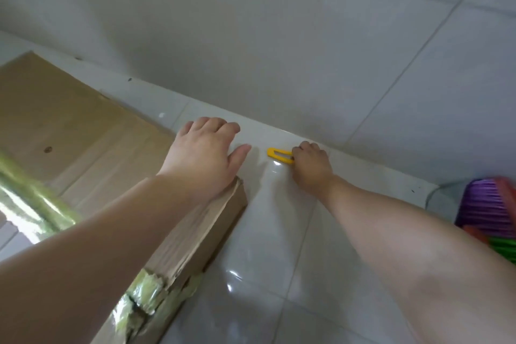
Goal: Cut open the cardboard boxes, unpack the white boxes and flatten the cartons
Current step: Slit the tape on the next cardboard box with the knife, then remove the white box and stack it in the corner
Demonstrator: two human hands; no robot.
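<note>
Both hands are down mid-frame: my left hand [205,148], fingers loosely spread, hangs over the flattened carton [83,131] edge on the left. My right hand [311,165] pinches the yellow cutter [277,154] on the white floor tiles [265,232].

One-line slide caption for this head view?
Right hand grips yellow cutter on tiled floor; left hand open beside flattened carton.

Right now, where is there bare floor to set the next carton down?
Bare tile lies between the flattened carton and the right forearm, running toward the camera. The strip along the wall is crowded: left hand, yellow cutter gripped by the right hand. A striped purple thing fills the right edge.
</note>
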